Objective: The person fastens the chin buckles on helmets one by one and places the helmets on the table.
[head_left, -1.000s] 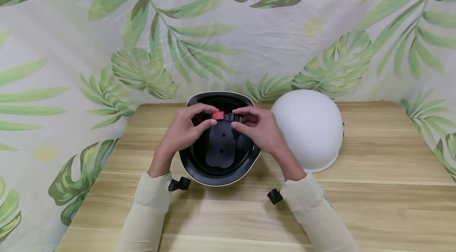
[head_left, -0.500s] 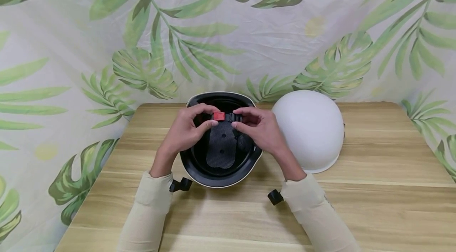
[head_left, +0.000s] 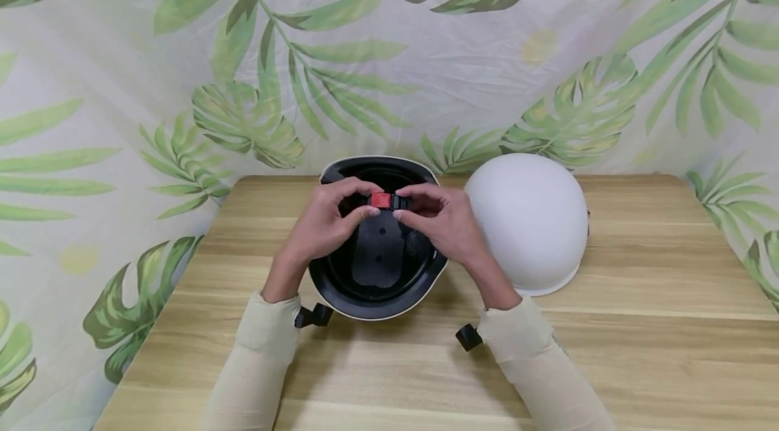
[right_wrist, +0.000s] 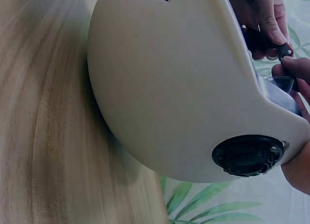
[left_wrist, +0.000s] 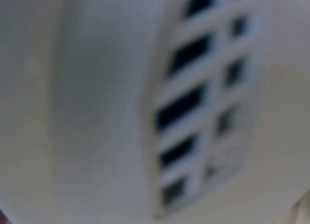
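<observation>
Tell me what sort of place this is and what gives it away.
Probably an indoor tabletop workspace: a wood-grain table stands before a leaf-print cloth, with an upturned helmet and a white dome-shaped helmet on the tabletop.

Head view faces forward-down; wrist views, close, share helmet (right_wrist: pixel 169 88).

buckle (head_left: pixel 381 200): red, black | helmet shell (right_wrist: pixel 169 78): off-white | lining (head_left: pixel 379 248): black | tabletop (head_left: pixel 645 350): light-brown grain | backdrop (head_left: pixel 389 93): green leaf-print on white
</observation>
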Demonstrator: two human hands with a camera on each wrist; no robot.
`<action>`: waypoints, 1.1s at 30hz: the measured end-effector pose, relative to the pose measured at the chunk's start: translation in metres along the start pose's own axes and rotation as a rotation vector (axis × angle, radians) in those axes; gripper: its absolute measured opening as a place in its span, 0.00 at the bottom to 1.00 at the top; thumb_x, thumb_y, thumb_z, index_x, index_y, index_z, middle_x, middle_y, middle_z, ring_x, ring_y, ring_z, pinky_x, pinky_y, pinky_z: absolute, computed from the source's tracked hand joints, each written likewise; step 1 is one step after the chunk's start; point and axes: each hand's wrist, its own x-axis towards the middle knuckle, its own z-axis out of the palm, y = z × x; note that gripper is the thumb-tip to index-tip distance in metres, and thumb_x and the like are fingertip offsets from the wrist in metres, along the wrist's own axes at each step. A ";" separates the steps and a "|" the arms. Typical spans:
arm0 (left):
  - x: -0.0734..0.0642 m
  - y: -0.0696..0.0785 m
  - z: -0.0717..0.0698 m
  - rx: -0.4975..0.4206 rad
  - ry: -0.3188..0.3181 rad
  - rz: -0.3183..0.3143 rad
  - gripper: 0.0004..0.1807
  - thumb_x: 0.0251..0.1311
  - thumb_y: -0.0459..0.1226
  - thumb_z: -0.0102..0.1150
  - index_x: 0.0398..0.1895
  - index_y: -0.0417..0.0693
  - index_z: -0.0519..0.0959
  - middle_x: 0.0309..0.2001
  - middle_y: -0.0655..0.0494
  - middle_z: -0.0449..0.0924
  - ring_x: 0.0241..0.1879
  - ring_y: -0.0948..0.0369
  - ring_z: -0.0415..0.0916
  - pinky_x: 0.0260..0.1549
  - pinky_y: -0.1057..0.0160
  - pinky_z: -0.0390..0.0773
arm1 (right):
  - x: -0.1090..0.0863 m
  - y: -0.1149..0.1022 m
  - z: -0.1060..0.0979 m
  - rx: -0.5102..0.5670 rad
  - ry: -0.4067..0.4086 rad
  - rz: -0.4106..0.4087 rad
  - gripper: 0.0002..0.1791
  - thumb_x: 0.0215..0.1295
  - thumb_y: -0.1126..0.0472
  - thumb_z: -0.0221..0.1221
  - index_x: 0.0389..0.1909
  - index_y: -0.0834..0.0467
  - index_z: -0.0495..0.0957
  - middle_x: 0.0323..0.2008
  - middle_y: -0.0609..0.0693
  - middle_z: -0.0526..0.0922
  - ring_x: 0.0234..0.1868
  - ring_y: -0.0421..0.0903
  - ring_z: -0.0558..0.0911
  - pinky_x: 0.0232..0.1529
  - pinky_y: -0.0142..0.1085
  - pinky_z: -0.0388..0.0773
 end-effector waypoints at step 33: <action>0.002 0.002 0.002 0.303 -0.096 -0.037 0.12 0.62 0.33 0.76 0.48 0.45 0.89 0.44 0.53 0.85 0.46 0.56 0.81 0.47 0.53 0.81 | 0.001 0.009 -0.004 -0.330 -0.111 0.000 0.14 0.65 0.64 0.73 0.51 0.57 0.88 0.41 0.53 0.90 0.39 0.45 0.89 0.42 0.37 0.88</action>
